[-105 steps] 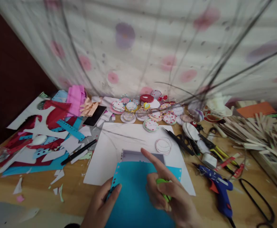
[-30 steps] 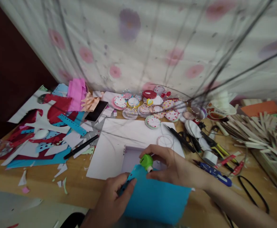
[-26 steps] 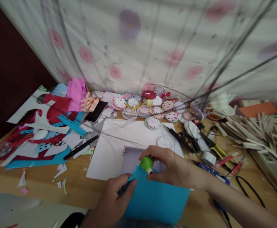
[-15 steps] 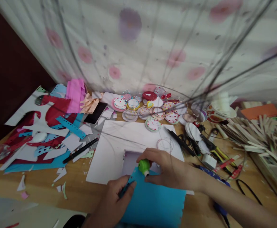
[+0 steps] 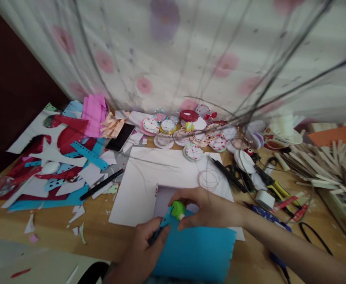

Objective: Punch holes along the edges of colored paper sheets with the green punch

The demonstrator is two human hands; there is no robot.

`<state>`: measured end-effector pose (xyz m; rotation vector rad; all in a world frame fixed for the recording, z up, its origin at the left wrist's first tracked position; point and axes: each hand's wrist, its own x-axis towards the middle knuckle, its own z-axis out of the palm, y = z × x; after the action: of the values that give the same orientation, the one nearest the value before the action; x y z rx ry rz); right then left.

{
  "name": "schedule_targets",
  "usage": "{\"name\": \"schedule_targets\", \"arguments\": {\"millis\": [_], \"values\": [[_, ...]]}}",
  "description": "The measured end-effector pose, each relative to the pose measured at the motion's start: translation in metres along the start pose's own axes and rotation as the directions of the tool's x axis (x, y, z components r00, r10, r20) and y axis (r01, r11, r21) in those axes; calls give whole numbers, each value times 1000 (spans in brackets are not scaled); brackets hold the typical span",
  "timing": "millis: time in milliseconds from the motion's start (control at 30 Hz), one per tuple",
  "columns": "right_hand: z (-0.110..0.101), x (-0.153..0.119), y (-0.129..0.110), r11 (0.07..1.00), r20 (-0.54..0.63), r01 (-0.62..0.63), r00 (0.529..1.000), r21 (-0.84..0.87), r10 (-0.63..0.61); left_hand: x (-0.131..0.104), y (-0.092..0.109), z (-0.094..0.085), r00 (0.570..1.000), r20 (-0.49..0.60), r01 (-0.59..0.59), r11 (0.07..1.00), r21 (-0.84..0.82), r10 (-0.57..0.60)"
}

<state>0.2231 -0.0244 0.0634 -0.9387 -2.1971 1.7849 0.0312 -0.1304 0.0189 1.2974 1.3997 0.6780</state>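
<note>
A blue sheet of paper with a notched right edge is held low in front of me. My left hand is closed on its left edge, thumb on top, beside a row of small punched holes. My right hand grips a small green craft punch at the sheet's upper left corner. The punch touches the paper there; whether its jaws are pressed together I cannot tell. Behind the hands lies a white sheet with a lilac square area, partly covered by the right hand.
Paper scraps and a black pen lie left, near a phone. Decorated paper discs line the back. At right are a black cutter, pliers, a blue glue gun and wooden sticks.
The view has shifted slightly. The green punch has tilted a little in my right hand and sits marginally further left on the blue paper; my left hand keeps its hold.
</note>
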Motion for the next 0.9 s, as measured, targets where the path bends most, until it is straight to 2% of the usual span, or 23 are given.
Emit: {"name": "schedule_targets", "arguments": {"millis": [100, 200, 500, 700, 900], "values": [[1, 0, 2, 1000, -23, -29, 999, 11, 29, -1, 0, 1, 1000, -5, 4, 1000, -1, -4], [1, -1, 0, 998, -30, -32, 999, -48, 31, -2, 1, 1, 1000, 10, 9, 1000, -8, -9], [4, 3, 1, 993, 15, -21, 1000, -120, 22, -6, 5, 1, 999, 36, 38, 999, -6, -37], [7, 4, -2, 965, -5, 42, 999, -259, -44, -4, 0, 3, 999, 40, 29, 1000, -12, -28], [12, 3, -8, 898, -46, 40, 997, -437, -66, -4, -3, 2, 999, 37, 8, 1000, 24, -9]]}}
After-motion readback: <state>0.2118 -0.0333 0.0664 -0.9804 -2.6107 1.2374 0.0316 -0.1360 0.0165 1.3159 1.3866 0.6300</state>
